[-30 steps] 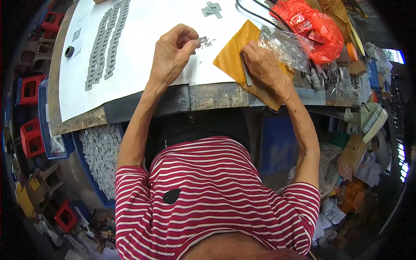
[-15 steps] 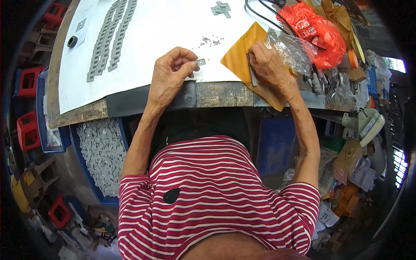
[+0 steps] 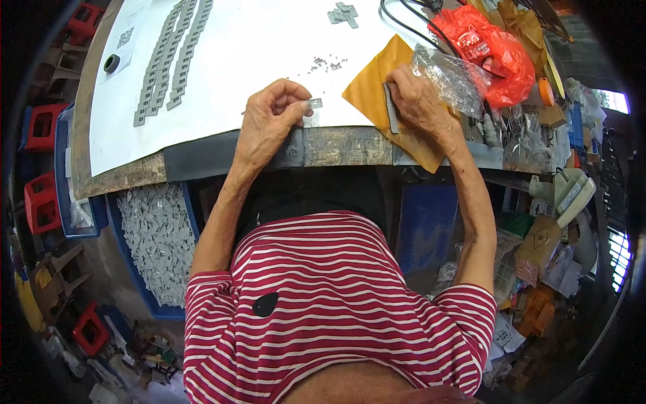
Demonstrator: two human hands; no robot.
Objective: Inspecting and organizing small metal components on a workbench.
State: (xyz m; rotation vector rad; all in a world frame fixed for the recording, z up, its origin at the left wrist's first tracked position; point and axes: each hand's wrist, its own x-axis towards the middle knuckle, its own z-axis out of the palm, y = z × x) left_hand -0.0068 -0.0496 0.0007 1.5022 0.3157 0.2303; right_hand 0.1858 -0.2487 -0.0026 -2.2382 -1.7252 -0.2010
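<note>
My left hand (image 3: 269, 121) is closed in a pinch over the white sheet near the table's front edge. Between its thumb and fingertips is a small grey plate (image 3: 317, 103), its free end pointing right. My right hand (image 3: 424, 101) is curled round a narrow grey strip (image 3: 391, 111) with a ribbed look, possibly a stack of plates. That strip stands over an orange-yellow sheet (image 3: 377, 74), on which the hand rests. Beyond my left hand lies a scatter of tiny metal parts (image 3: 328, 64). Overlapping grey plates (image 3: 182, 67) form several long rows at the left.
A small pile of grey plates (image 3: 343, 15) lies at the far side. At the right are a red plastic bag (image 3: 501, 57), clear plastic wrap (image 3: 451, 77) and a black cable (image 3: 417, 30). A black ring (image 3: 112, 64) sits far left. Below the table stands a blue bin of grey pieces (image 3: 158, 242).
My left hand has shifted slightly toward the right and nearer me with the small grey plate. My right hand stays almost still, and the strip it holds has turned a little.
</note>
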